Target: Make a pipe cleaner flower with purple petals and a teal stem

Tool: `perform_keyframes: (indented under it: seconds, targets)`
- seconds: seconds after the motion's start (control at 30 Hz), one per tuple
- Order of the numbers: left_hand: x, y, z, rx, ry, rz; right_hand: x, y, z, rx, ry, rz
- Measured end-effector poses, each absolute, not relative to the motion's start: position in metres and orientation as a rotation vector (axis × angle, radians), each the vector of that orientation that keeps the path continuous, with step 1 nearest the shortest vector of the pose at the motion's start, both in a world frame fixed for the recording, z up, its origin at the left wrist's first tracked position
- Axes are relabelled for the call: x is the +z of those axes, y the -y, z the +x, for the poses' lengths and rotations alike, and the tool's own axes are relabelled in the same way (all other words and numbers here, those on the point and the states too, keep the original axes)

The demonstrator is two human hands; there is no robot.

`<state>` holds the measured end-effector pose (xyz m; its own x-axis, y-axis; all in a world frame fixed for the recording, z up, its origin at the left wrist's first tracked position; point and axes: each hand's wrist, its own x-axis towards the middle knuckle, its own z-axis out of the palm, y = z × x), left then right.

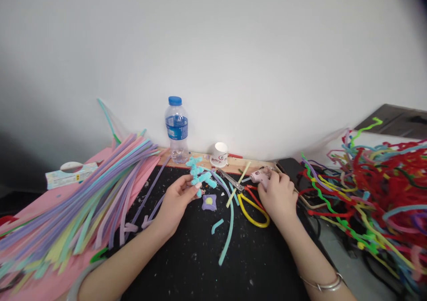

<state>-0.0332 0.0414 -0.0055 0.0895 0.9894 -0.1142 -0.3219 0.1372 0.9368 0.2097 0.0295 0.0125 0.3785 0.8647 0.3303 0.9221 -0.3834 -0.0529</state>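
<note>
My left hand (182, 198) pinches a bent light-blue pipe cleaner figure (196, 172) between thumb and fingers, above the black work mat (187, 256). My right hand (278, 196) is wrapped over a pale pink glue gun (260, 176), whose nozzle points left; its handle is hidden under the hand. Between the hands lie scissors (253, 212) with yellow and red handles, blades partly open. A pale yellow pipe cleaner (233, 196) crosses them. Just right of my left hand rests a small purple piece with a yellow centre (209, 202). Nearer me are a short blue offcut (217, 226) and a longer teal stem (230, 238).
A water bottle (176, 134) and a white paper cup (219, 155) stand against the wall. Pastel pipe cleaners (100, 194) lie on pink paper to the left. A tangled colourful heap (383, 189) fills the right, beside a dark phone-like object (290, 172).
</note>
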Motion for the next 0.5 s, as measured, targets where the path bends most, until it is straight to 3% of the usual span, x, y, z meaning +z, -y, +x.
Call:
perform_keyframes:
  seconds: [0.13, 0.5]
  targets:
    - [-0.002, -0.041, -0.033, 1.189, -1.004, 0.9, 0.013, -0.033, 0.224, -0.057, 1.609, -2.481]
    - [0.0, -0.042, -0.038, 1.072, -0.885, 0.893, 0.009, -0.04, 0.236, 0.26, 1.429, -2.048]
